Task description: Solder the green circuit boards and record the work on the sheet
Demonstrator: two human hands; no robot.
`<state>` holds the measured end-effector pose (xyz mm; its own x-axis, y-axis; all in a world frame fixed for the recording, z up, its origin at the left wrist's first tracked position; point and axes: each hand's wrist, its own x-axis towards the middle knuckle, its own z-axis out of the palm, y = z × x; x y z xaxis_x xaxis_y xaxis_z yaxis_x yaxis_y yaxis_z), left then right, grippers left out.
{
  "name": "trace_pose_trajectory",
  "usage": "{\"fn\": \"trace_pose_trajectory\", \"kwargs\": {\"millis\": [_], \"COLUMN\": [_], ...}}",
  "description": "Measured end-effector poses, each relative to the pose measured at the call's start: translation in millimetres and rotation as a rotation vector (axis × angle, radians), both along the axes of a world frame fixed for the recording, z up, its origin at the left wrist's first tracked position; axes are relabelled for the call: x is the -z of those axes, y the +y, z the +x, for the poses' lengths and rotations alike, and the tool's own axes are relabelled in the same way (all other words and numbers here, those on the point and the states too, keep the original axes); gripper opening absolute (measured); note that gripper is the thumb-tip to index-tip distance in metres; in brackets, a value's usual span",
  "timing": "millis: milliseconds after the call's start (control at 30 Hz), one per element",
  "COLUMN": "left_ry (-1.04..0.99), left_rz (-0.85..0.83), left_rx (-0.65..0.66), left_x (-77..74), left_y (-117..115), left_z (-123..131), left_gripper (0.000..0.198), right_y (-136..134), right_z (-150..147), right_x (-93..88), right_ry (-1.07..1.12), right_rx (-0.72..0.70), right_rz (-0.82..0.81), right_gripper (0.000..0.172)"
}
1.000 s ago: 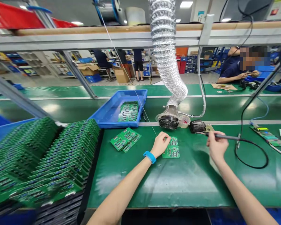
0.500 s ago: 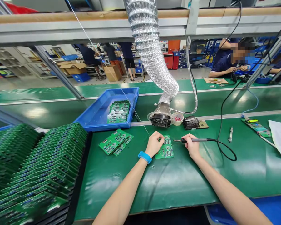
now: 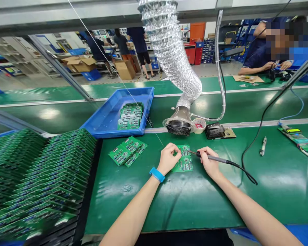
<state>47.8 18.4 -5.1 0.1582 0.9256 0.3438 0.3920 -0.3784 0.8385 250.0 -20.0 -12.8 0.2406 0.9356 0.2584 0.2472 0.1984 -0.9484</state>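
A green circuit board lies flat on the green bench mat under both hands. My left hand, with a blue band at the wrist, is closed in a pinch over the board's upper left part. It grips thin solder wire, which runs down from overhead into the fingers. In my right hand is a soldering iron, held like a pen. Its tip reaches the board's upper right part; whether it touches is too small to tell. Left of the hands, several more circuit boards lie overlapped.
A black rack packed with upright boards stands at left. Behind are a blue tray with boards, a fan-fronted fume hood on a foil duct, a tape roll and an iron stand. A pen-like tool lies at right.
The soldering iron has moved left, bringing its tip from beside the board to over its upper right part. My left hand keeps its pinch. The camera view has tilted down slightly.
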Motion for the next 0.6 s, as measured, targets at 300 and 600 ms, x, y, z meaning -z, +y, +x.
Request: {"fn": "trace_pose_trajectory", "kwargs": {"millis": [300,600], "left_ry": [0.018,0.073], "left_rz": [-0.035,-0.005], "left_rx": [0.195,0.217], "left_x": [-4.8,-2.7], "left_y": [-7.5,-9.9], "left_z": [2.8,4.6], "left_gripper": [0.013,0.014], "right_y": [-16.8,-12.1], "right_z": [12.9,11.4], "right_x": [2.9,3.2], "right_ry": [0.07,0.089], "right_rx": [0.039,-0.016], "right_rz": [0.048,-0.003], "right_gripper": [0.021,0.022]}}
